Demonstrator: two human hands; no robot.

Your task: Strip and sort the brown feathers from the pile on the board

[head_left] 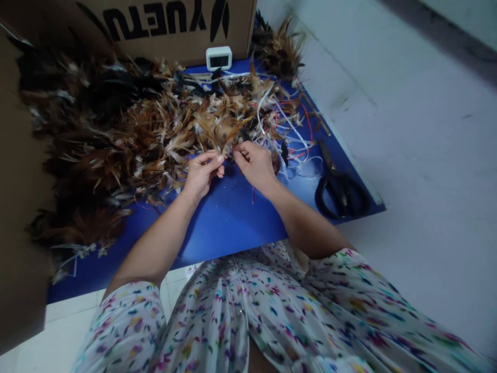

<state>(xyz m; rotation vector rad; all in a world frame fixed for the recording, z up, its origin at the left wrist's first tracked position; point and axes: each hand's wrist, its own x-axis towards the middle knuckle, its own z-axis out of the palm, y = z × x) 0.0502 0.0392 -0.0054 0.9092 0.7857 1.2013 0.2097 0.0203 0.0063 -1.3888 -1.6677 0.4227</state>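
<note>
My left hand and my right hand meet over a blue board, fingertips pinched together on the stems of a small bunch of brown feathers that fans away from me. A large heap of brown, black and tan feathers covers the board's far and left part, just beyond both hands. Loose white and red strings lie tangled to the right of my right hand.
Black scissors lie on the board's right edge. A small white digital clock stands before a cardboard box at the back. More cardboard lines the left. White floor spreads to the right.
</note>
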